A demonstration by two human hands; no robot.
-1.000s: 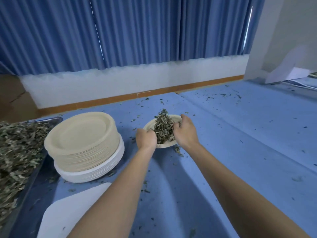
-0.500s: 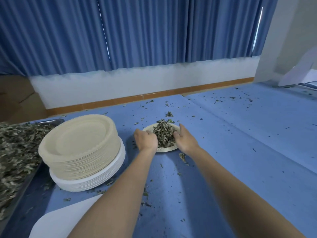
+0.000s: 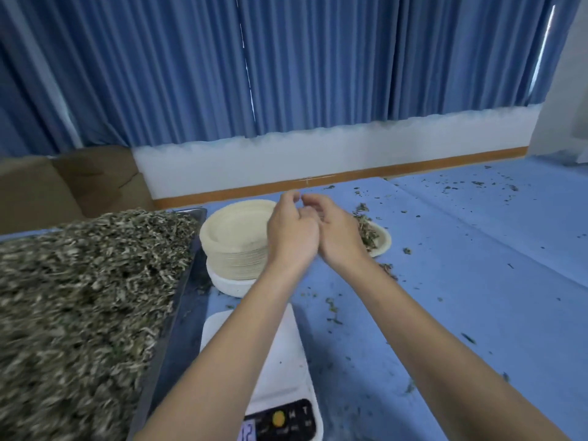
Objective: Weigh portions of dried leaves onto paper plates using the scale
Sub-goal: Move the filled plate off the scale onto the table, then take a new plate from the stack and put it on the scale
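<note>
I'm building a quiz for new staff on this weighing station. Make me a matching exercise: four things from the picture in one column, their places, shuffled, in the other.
Things:
1. scale
2. tray of dried leaves
3. stack of empty paper plates
4. filled paper plate

Places:
A. far left
B. right of both hands
C. nearest the camera, under the left forearm
D. behind the scale, beside the tray

Pairs: 1-C, 2-A, 3-D, 4-B
</note>
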